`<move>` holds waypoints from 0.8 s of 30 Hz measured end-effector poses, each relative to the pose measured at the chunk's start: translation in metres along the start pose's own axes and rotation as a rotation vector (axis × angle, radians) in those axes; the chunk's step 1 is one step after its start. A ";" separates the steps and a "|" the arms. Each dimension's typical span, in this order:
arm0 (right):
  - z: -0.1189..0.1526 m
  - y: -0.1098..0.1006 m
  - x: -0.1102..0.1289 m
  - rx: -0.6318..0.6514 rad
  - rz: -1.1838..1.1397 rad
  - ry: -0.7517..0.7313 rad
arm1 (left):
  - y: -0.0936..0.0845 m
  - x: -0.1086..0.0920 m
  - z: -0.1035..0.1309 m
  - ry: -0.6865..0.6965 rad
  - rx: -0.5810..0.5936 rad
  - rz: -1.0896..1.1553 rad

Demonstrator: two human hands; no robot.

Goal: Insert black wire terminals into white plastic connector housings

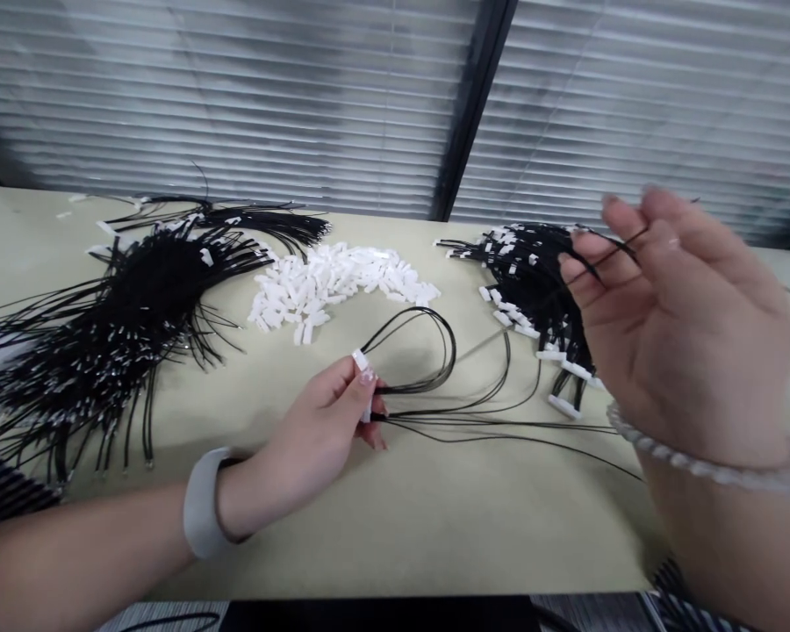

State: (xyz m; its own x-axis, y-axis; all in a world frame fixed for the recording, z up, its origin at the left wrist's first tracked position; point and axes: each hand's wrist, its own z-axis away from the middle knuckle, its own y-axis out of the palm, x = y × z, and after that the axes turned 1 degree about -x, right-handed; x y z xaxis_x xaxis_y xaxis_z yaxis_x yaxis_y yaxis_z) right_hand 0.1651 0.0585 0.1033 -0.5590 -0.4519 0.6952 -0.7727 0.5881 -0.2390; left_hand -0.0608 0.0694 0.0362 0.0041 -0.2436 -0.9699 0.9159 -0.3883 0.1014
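Observation:
My left hand (329,408), low in the middle of the head view, pinches a white connector (361,360). Thin black wires (453,351) loop out of it and trail right across the table. Raised at the right, my right hand (685,325) has its fingers curled, with thumb and index finger close together around a thin black wire (622,248). Where that wire leads behind the palm is hidden. Another white piece shows between my left fingers, partly covered.
On the pale table (434,527), a big heap of black wires (125,325) lies left, loose white connectors (335,281) lie centre back, and black wires with white connectors (533,272) lie right. Window blinds (237,105) stand behind the table.

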 end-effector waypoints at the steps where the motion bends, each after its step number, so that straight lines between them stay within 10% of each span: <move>1: 0.002 0.002 0.005 0.023 -0.093 0.059 | 0.001 -0.001 0.001 -0.005 0.015 -0.048; 8: 0.034 0.024 0.015 0.649 0.209 -0.173 | 0.004 -0.003 0.008 0.059 0.101 -0.267; 24: 0.043 0.038 0.020 0.662 0.406 -0.200 | 0.001 0.005 0.010 0.185 0.123 -0.510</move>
State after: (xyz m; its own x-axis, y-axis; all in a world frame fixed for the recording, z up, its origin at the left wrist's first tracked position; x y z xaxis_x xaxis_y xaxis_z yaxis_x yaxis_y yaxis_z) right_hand 0.1116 0.0433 0.0785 -0.8296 -0.4367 0.3480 -0.4805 0.2407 -0.8433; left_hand -0.0639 0.0593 0.0333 -0.3470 0.1579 -0.9245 0.7669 -0.5196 -0.3766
